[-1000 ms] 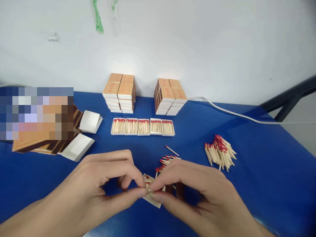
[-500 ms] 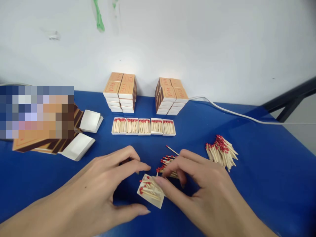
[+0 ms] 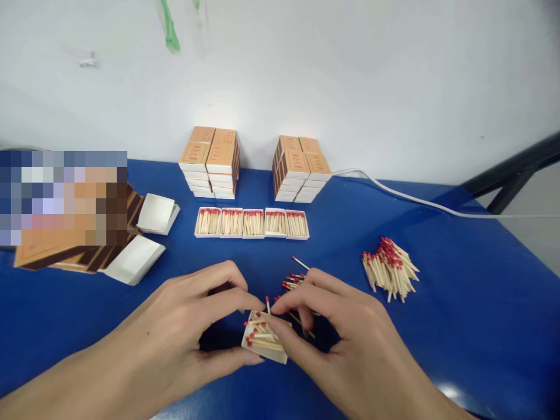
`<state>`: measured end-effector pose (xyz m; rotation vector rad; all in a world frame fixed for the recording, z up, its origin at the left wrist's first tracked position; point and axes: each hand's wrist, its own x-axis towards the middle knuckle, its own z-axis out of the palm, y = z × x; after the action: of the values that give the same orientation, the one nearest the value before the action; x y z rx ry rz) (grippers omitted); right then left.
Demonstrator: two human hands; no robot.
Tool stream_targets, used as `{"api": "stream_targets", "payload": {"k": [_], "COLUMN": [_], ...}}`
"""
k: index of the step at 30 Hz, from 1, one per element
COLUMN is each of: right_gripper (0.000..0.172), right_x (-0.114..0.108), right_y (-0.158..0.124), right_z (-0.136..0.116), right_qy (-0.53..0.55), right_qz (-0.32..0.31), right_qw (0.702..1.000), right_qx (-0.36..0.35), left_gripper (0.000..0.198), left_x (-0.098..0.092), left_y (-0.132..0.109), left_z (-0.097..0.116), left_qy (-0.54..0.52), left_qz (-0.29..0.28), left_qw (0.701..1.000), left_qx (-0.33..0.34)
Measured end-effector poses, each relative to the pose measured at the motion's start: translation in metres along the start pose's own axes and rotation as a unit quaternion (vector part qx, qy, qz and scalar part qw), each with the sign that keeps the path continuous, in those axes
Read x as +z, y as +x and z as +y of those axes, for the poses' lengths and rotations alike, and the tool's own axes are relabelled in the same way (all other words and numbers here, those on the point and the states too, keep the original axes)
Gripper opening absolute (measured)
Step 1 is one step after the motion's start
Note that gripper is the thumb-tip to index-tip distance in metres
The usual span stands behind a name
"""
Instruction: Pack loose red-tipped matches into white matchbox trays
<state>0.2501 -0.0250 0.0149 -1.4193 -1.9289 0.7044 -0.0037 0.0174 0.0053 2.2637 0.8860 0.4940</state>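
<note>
A small white matchbox tray (image 3: 276, 353) with several loose red-tipped matches in it lies tilted on the blue table between my hands. My left hand (image 3: 196, 321) curves round its left side, the thumb at the near edge and the index finger at the far edge. My right hand (image 3: 336, 321) is over the tray's right side, thumb and index finger closed on a match (image 3: 268, 304) whose red head points up. Behind my right fingers lies a small pile of matches (image 3: 294, 282), partly hidden by that hand.
A row of filled matchbox trays (image 3: 252, 224) lies farther back. Behind it stand two stacks of matchboxes, one left (image 3: 209, 160) and one right (image 3: 301, 166), near the wall. A larger match pile (image 3: 391, 269) lies right; open white trays (image 3: 135, 259) lie left. A white cable (image 3: 415, 201) crosses the back.
My left thumb and index finger have come in against the tray's edges. My right hand has moved slightly left over the tray with the match, and the tray has turned a little.
</note>
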Motion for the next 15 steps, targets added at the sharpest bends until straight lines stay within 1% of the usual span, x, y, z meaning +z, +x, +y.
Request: {"api": "stream_targets", "payload": {"k": [4, 9, 13, 15], "right_gripper": [0.012, 0.014, 0.017, 0.02], "right_x": [0.0014, 0.0033, 0.0028, 0.0001], "right_y": [0.0014, 0.001, -0.0022, -0.0028], "right_z": [-0.001, -0.0023, -0.0025, -0.0037], "right_qy": [0.028, 0.047, 0.039, 0.032], "right_qz": [0.0, -0.001, -0.022, -0.038], "right_qw": [1.0, 0.999, 0.998, 0.998], "right_qx": [-0.003, -0.016, -0.043, -0.045], "left_gripper": [0.024, 0.021, 0.02, 0.021], "left_x": [0.0021, 0.0037, 0.0045, 0.0043], "left_y": [0.0009, 0.0029, 0.0009, -0.0002], "left_z": [0.0002, 0.0011, 0.0014, 0.0023], "left_qy": [-0.008, -0.008, -0.006, -0.006], "left_qz": [0.014, 0.014, 0.008, 0.012], "left_qw": [1.0, 1.0, 1.0, 1.0], "left_qx": [0.012, -0.005, -0.02, -0.021]}}
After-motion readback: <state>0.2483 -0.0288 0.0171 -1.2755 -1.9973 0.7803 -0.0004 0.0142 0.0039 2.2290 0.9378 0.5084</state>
